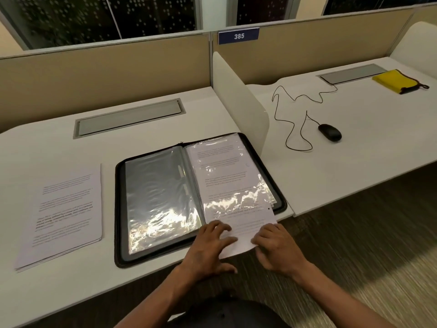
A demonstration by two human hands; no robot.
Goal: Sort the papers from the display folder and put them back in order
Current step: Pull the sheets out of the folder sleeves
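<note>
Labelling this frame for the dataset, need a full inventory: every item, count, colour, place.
display folder: 1, black zip edge, open flat on near desk, centre
sheet: 1, white printed, partly in the folder's right sleeve, lower end sticking out over the desk edge
paper stack: 1, white printed, left of folder
desks: 2, white, side by side
divider panel: 1, white, between desks
cable trays: 2, grey, one at the back of each desk
mouse: 1, black, wired, right desk
pouch: 1, yellow with black trim, right desk, far corner
sign 385: 1, blue, on beige partition
left hand: fingers flat on the sheet
right hand: grips the sheet's right edge
</note>
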